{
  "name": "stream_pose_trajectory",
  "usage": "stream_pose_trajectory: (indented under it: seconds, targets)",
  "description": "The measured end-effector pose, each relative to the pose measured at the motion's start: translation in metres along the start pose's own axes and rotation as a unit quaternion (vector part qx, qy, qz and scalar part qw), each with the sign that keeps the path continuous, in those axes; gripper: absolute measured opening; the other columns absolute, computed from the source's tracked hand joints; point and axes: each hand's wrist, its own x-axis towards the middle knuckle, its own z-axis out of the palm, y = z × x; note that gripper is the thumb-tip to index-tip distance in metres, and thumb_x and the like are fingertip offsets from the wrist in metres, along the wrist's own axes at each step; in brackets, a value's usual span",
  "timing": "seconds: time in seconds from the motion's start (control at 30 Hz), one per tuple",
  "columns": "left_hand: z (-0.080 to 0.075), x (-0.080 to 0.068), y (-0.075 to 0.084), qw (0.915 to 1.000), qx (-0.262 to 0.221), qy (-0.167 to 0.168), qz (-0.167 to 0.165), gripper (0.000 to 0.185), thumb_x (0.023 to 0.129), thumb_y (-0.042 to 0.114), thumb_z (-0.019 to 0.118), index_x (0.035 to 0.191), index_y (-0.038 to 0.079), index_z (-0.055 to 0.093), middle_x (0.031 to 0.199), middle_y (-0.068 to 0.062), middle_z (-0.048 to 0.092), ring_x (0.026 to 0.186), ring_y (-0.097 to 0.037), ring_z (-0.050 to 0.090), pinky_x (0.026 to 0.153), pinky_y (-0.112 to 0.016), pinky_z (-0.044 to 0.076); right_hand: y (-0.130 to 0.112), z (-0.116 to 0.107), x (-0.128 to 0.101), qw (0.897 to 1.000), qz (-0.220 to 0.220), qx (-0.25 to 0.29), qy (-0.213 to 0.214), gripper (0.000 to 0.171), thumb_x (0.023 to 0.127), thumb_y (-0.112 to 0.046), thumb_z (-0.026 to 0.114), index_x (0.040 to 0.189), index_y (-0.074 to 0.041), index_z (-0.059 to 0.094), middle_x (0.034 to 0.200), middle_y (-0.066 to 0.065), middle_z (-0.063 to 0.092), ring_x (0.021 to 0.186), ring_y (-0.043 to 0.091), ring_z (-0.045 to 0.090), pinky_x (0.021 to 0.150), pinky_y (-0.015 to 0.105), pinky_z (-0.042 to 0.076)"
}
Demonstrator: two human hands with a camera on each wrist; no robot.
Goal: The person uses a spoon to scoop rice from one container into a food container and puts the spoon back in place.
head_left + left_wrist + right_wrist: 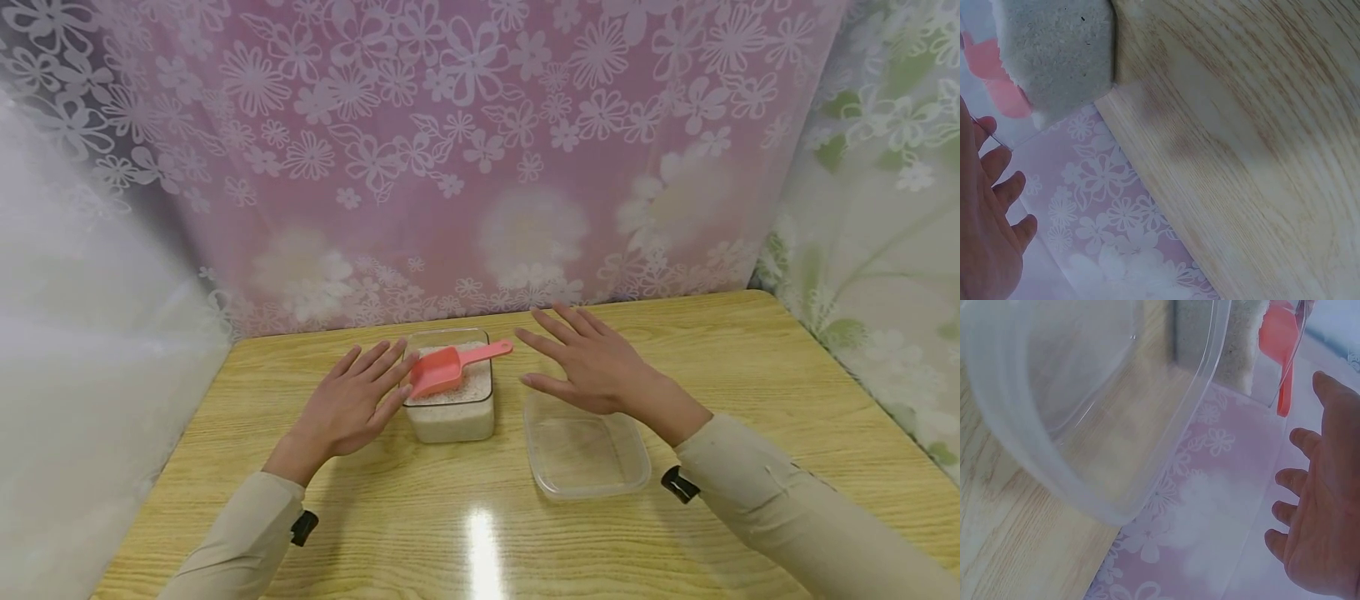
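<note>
Wood-grain tbl [405,533], light yellow-brown, w/ rounded far R corner. 2 items directly on it: a bit L of ctr, toward far side, a see-thru box [453,427] w/ whitish grains [476,386] in it; R of that & slightly nearer, a see-thru plastic tub [585,454]. Box & tub stand near each other, not touching. Bright glare [483,558] on tbl's near part, abt ctr.

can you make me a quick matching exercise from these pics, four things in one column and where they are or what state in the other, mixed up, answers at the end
1. coral-pink plastic scoop
2. clear, deep container with a thin rim
3. clear plastic tub with a wide, pale rim
4. pink curtain with white flower print

A. on the wood-grain table, no contents seen
B. hanging behind the table
C. handle reaching past a rim
D. holding white grain

Pairs: 1-C, 2-D, 3-A, 4-B
</note>
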Motion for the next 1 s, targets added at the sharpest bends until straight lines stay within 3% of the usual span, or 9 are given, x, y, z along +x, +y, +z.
stream_pose_trajectory:
  seconds: [0.43, 0.7, 0.83, 1.0]
  targets:
    - [0.0, 0.0, -0.001, 1.0, -0.001, -0.003, -0.002, 0.056, 0.103, 0.048, 0.028, 0.152, 0.02, 0.029, 0.157, -0.002, 0.02, 0.142, -0.024, 0.02, 0.115, -0.047, 0.012, -0.007, -0.003, 0.014, 0.999, 0.015, 0.047, -0.015, 0.07, 0.096, -0.066, 0.026, 0.154, -0.026, 0.023, 0.157, 0.009, 0.017, 0.143, 0.033, 0.01, 0.112, 0.055, 0.014]
    - [0.002, 0.0, -0.001, 1.0, -0.005, 0.005, -0.002, 0.056, 0.103, 0.048, 0.028, 0.152, 0.02, 0.03, 0.157, -0.001, 0.022, 0.142, -0.023, 0.021, 0.115, -0.045, 0.012, -0.007, -0.001, 0.019, 0.993, 0.04, 0.105, -0.022, 0.069, 0.097, -0.063, 0.027, 0.154, -0.024, 0.022, 0.157, 0.011, 0.018, 0.143, 0.034, 0.01, 0.112, 0.054, 0.016]
    - [0.002, 0.0, -0.002, 1.0, -0.007, 0.002, -0.004, 0.056, 0.103, 0.048, 0.027, 0.152, 0.021, 0.03, 0.157, -0.001, 0.021, 0.142, -0.023, 0.021, 0.115, -0.045, 0.01, -0.008, 0.002, 0.024, 0.982, 0.067, 0.175, -0.022, 0.069, 0.097, -0.064, 0.025, 0.154, -0.025, 0.022, 0.157, 0.01, 0.019, 0.142, 0.036, 0.012, 0.107, 0.062, 0.022]
    - [0.003, 0.0, -0.002, 0.9999, -0.01, 0.003, -0.004, 0.056, 0.103, 0.048, 0.028, 0.152, 0.021, 0.029, 0.157, 0.0, 0.02, 0.142, -0.022, 0.02, 0.115, -0.045, 0.011, -0.012, 0.004, 0.029, 0.959, 0.089, 0.27, -0.002, 0.068, 0.099, -0.06, 0.026, 0.154, -0.019, 0.024, 0.154, 0.011, 0.026, 0.14, 0.034, 0.022, 0.108, 0.059, 0.023]
